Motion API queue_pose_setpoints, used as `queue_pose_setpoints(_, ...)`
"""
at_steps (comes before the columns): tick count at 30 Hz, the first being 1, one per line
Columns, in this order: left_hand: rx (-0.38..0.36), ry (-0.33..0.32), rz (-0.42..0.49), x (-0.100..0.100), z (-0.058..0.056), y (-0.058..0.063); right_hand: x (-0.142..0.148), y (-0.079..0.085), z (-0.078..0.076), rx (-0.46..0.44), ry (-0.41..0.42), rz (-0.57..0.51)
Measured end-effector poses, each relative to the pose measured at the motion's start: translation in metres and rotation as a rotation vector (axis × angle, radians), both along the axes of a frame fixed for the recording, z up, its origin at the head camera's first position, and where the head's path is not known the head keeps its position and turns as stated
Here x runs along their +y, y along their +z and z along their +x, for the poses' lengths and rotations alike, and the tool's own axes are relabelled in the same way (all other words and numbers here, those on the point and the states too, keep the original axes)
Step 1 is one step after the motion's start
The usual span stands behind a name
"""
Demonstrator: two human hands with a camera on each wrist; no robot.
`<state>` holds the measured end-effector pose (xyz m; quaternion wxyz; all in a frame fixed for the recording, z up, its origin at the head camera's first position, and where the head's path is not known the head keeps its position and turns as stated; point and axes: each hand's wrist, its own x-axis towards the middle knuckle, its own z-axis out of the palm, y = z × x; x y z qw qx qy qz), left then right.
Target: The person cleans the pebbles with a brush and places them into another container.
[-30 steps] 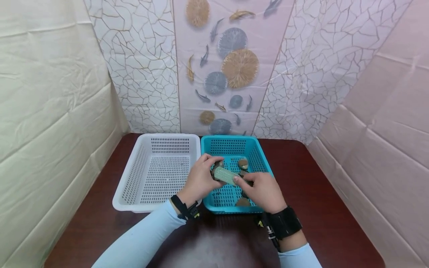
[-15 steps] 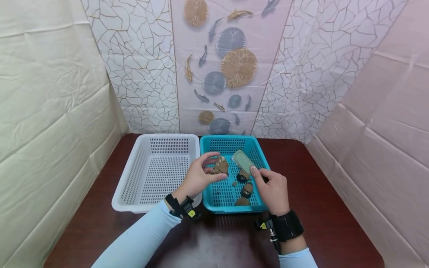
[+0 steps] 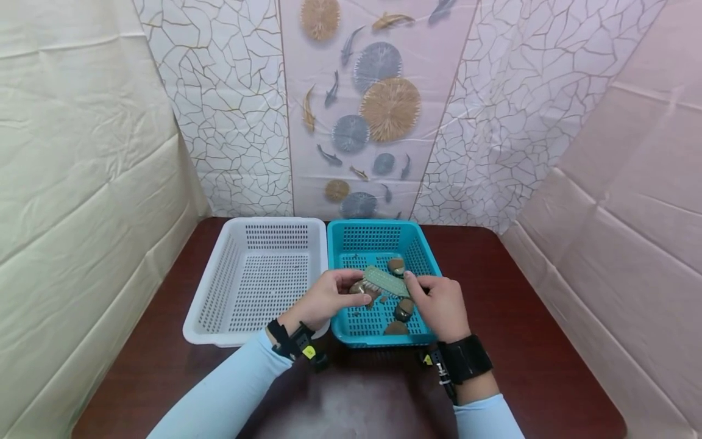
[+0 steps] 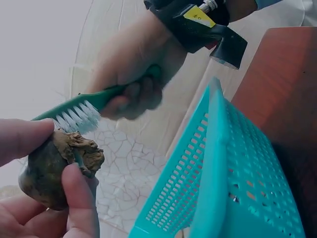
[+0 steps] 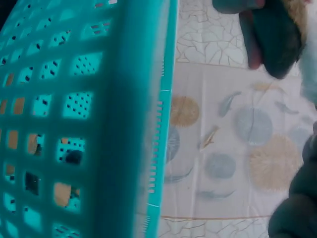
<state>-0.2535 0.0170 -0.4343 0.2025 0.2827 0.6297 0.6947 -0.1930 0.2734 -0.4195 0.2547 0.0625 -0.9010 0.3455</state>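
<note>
My left hand [image 3: 318,300] holds a smooth, dark stone [image 4: 45,173] between thumb and fingers; brown mud clings to its upper side. In my right hand [image 3: 441,308] is a scrub brush [image 3: 386,281] with a green handle, gripped at one end. Its white bristles [image 4: 79,118] face down against or just above the mud; exact contact cannot be told. Both hands are over the teal basket [image 3: 378,224]. At the edge of the right wrist view the stone [image 5: 277,42] shows dark and partly cut off.
Several mud-covered stones lie in the teal basket, among them one stone [image 3: 403,310] and another at the back [image 3: 396,266]. Bits of mud are scattered on its floor. A white basket [image 3: 274,305] stands directly left. Both are on a dark red table [image 3: 537,353].
The brush swung away to the right of the stone half a second ago, baring it, and is now back over it. My left hand has lowered slightly, still holding the stone.
</note>
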Motion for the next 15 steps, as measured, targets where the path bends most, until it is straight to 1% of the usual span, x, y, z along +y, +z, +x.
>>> queue_pose_setpoints(3,-0.045,-0.019,0.037,-0.003,-0.002,-0.003,-0.002,0.001,0.0,0.076,-0.058,-0.033)
queue_pose_setpoints(5,-0.066,-0.021,0.052,-0.004,-0.003,-0.004,-0.003,0.001,-0.001,0.107,-0.067,-0.072)
queue_pose_setpoints(6,-0.068,-0.019,0.052,-0.005,-0.003,-0.005,-0.004,0.001,-0.001,0.101,-0.057,-0.097)
queue_pose_setpoints(8,-0.073,-0.01,0.044,-0.006,-0.001,-0.005,-0.005,-0.001,-0.002,0.058,-0.016,-0.117)
queue_pose_setpoints(10,-0.064,-0.007,0.037,-0.007,0.002,-0.003,-0.005,-0.005,-0.005,-0.001,0.013,-0.104)
queue_pose_setpoints(11,-0.06,-0.007,0.039,-0.007,0.003,-0.002,-0.005,-0.006,-0.006,-0.022,0.007,-0.083)
queue_pose_setpoints(13,-0.061,0.0,0.047,-0.006,0.006,0.0,-0.002,-0.009,-0.008,-0.041,-0.049,-0.013)
queue_pose_setpoints(15,-0.065,0.025,0.054,-0.006,0.008,0.001,0.001,-0.011,-0.009,-0.029,-0.129,0.033)
